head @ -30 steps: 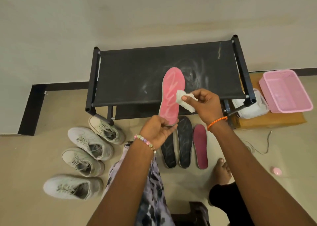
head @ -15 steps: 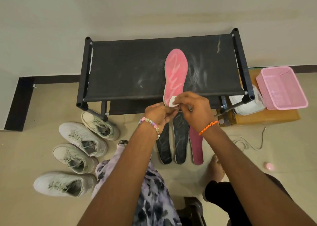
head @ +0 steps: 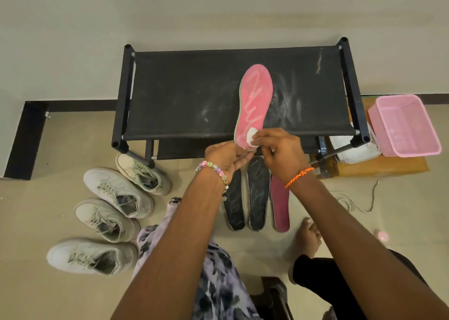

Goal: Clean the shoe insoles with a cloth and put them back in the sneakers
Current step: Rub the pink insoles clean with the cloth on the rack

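Note:
My left hand (head: 224, 155) grips the heel end of a pink insole (head: 255, 100) with pale streaks, held out over the black rack. My right hand (head: 279, 153) pinches a small white cloth (head: 251, 136) against the insole near its heel. On the floor below my hands lie two black insoles (head: 234, 203) (head: 258, 195) and a darker pink insole (head: 280, 207), side by side. Several pale sneakers (head: 116, 190) sit in a row on the floor to the left.
A black fabric-topped shoe rack (head: 184, 96) stands against the wall. To its right a pink plastic basket (head: 405, 125) rests on a cardboard box (head: 379, 167) beside a white bag (head: 352, 149). A cable (head: 359, 205) and a small pink object (head: 381, 235) lie on the floor. My bare foot (head: 307, 239) is near the insoles.
My right hand slid the cloth down the pink insole from its middle to the heel, close to my left hand. The insole now points further up over the rack.

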